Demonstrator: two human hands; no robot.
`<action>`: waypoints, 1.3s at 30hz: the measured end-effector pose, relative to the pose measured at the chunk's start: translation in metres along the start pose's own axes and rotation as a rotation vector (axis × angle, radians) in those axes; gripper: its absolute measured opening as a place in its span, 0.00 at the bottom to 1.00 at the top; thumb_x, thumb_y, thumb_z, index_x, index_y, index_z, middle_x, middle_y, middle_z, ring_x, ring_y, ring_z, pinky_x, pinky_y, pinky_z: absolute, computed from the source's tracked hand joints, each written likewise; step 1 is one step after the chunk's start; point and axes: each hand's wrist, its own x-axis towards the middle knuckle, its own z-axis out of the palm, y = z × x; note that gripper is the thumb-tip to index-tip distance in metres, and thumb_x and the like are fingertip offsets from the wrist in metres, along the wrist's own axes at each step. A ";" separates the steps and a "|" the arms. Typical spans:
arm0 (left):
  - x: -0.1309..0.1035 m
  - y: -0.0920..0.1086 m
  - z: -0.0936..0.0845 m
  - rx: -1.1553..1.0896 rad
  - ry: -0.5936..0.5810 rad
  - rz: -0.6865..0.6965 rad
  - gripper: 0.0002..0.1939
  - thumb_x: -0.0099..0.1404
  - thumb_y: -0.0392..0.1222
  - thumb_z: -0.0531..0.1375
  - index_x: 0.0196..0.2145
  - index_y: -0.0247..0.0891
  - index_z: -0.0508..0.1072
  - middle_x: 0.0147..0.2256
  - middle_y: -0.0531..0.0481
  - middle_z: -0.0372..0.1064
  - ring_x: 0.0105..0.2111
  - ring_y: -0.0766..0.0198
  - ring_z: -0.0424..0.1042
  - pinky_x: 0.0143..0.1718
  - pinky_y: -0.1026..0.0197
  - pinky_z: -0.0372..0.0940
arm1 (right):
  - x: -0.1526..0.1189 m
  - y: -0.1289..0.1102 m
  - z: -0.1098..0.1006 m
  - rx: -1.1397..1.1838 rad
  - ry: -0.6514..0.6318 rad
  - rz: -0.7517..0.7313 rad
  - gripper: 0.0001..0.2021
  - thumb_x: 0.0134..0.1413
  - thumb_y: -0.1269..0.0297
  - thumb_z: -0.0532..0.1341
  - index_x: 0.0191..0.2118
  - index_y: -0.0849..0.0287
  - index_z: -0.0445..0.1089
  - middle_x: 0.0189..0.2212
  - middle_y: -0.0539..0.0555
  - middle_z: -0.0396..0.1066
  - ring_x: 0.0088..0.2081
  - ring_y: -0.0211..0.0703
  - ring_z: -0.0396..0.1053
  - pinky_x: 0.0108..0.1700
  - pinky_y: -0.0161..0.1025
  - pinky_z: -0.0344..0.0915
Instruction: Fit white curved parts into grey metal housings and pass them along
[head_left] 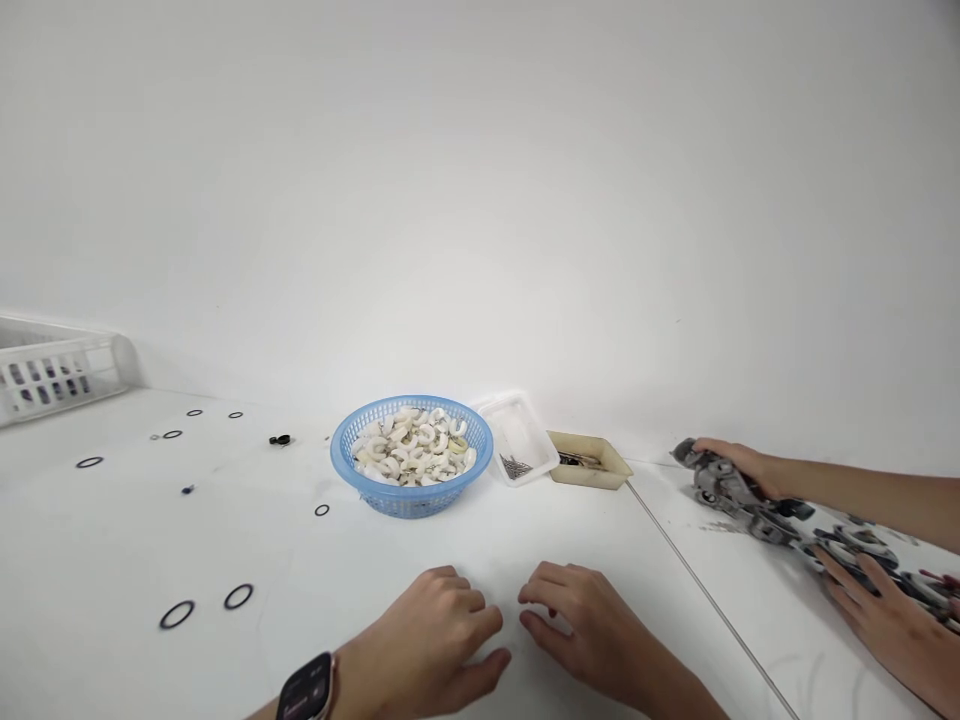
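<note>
A person's left hand [435,640] and right hand [589,630], thumbs apart from loosely curled fingers, hold nothing visible at the near side of the desk [330,570]; beyond, toward its back edge, a blue basket [416,493] carries heaped white pieces [412,445], none yet in hand, no progress visible

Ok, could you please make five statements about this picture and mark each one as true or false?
1. The blue basket holds white curved pieces. True.
2. The left hand grips a black ring. False: no object shows in it.
3. A watch is on the left wrist. True.
4. The white tray lies left of the blue basket. False: it lies to the right.
5. The right hand is apart from the blue basket. True.
</note>
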 end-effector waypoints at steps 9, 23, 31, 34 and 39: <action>-0.001 0.000 0.001 0.001 0.005 -0.001 0.11 0.70 0.45 0.61 0.31 0.40 0.65 0.27 0.55 0.71 0.26 0.63 0.71 0.30 0.57 0.55 | -0.001 0.000 0.001 0.006 -0.004 -0.015 0.07 0.65 0.67 0.58 0.42 0.55 0.75 0.36 0.50 0.75 0.34 0.40 0.71 0.37 0.36 0.63; -0.001 0.000 0.002 0.022 -0.013 -0.016 0.11 0.70 0.46 0.60 0.31 0.40 0.65 0.27 0.55 0.72 0.27 0.62 0.72 0.32 0.58 0.57 | 0.000 0.000 0.000 0.012 -0.008 0.010 0.07 0.64 0.67 0.59 0.42 0.54 0.75 0.36 0.49 0.75 0.35 0.40 0.72 0.38 0.36 0.63; -0.003 0.000 0.007 0.049 0.009 -0.025 0.12 0.69 0.47 0.61 0.31 0.41 0.65 0.26 0.55 0.71 0.27 0.61 0.72 0.33 0.58 0.60 | -0.001 -0.002 0.001 0.004 -0.022 0.029 0.07 0.63 0.69 0.60 0.42 0.53 0.75 0.36 0.48 0.75 0.35 0.40 0.73 0.39 0.36 0.62; -0.003 0.000 0.006 0.054 0.013 -0.025 0.13 0.69 0.48 0.62 0.30 0.40 0.66 0.25 0.55 0.71 0.25 0.62 0.72 0.32 0.59 0.60 | -0.002 0.000 0.002 0.000 -0.028 0.019 0.07 0.64 0.68 0.59 0.42 0.52 0.75 0.36 0.49 0.75 0.35 0.41 0.73 0.39 0.36 0.63; 0.000 -0.002 0.004 0.053 0.035 -0.049 0.15 0.69 0.49 0.61 0.28 0.39 0.68 0.23 0.53 0.70 0.25 0.62 0.72 0.34 0.60 0.63 | -0.003 0.007 0.004 0.017 -0.039 0.037 0.09 0.68 0.64 0.56 0.43 0.51 0.74 0.37 0.50 0.75 0.35 0.43 0.73 0.38 0.38 0.65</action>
